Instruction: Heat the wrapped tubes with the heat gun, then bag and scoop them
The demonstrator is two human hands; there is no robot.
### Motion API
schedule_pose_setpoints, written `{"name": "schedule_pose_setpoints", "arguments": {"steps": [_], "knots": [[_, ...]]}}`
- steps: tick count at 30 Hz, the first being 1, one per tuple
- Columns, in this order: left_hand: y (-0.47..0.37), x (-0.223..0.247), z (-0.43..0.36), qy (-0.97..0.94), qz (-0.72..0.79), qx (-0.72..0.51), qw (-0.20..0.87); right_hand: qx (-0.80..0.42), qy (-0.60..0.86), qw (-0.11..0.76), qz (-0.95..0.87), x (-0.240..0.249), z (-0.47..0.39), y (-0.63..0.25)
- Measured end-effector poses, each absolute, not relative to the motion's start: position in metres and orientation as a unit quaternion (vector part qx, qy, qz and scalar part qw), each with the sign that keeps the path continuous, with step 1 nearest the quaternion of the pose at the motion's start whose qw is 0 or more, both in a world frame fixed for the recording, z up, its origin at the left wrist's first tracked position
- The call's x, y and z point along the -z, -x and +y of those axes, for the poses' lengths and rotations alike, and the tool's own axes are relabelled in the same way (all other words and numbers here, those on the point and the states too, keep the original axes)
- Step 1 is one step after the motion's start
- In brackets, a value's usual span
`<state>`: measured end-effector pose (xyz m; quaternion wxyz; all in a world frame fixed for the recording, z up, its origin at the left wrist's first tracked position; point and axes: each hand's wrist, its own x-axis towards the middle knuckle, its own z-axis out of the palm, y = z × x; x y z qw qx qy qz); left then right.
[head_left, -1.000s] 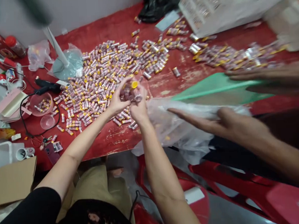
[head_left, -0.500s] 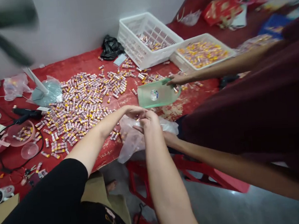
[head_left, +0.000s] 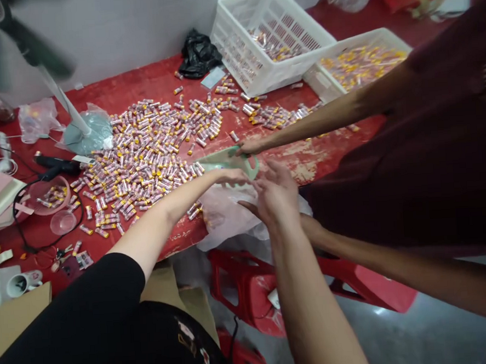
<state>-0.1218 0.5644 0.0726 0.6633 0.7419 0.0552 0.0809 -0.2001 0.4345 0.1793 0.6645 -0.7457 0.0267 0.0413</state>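
Observation:
A clear plastic bag (head_left: 228, 213) hangs over the table's front edge, its mouth between my hands. My left hand (head_left: 234, 176) is closed at the far side of the bag's rim, with its fingertips partly hidden. Blurred somewhat by motion, my right hand (head_left: 279, 193) pinches the rim at the near right while its other fingers stick up. Just beyond the bag is a light green plastic scoop (head_left: 219, 160), gripped by a co-worker's hand (head_left: 251, 147). The co-worker's other hand (head_left: 307, 227) reaches under my right wrist to the bag.
Many small yellow-capped tubes (head_left: 150, 149) are heaped on the red table (head_left: 138, 81). A white crate (head_left: 277, 73) and a white tub (head_left: 399, 39) hold more. A fan (head_left: 79, 126) stands at left; red stools (head_left: 249, 291) are below the edge.
My hands have moved apart, the right one to the right. The co-worker's scoop has moved left and down, close behind the bag, and is tilted. The camera view has shifted.

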Motion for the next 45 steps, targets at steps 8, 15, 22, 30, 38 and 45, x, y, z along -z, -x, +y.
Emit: {"name": "schedule_pose_setpoints", "arguments": {"steps": [8,15,22,30,38,45], "knots": [[0.312,-0.042,0.672,-0.749,0.296,-0.144,0.574,-0.256,0.729,0.634,-0.018,-0.173,0.365,0.379],[0.564,0.018,0.635,-0.694,0.564,-0.102,0.435,-0.448,0.697,0.549,0.111,-0.007,0.357,0.438],[0.607,0.044,0.618,-0.673,0.615,-0.078,0.404,-0.493,0.704,0.51,0.033,0.039,0.395,0.437],[0.571,0.061,0.658,-0.704,0.579,-0.096,0.4,-0.415,0.775,0.476,0.007,0.075,0.427,0.388],[0.526,0.074,0.695,-0.713,0.584,-0.058,0.383,-0.287,0.9,0.328,-0.023,0.084,0.458,0.309],[0.487,0.08,0.688,-0.72,0.563,-0.056,0.401,-0.289,0.926,0.24,-0.031,0.087,0.49,0.291]]}}
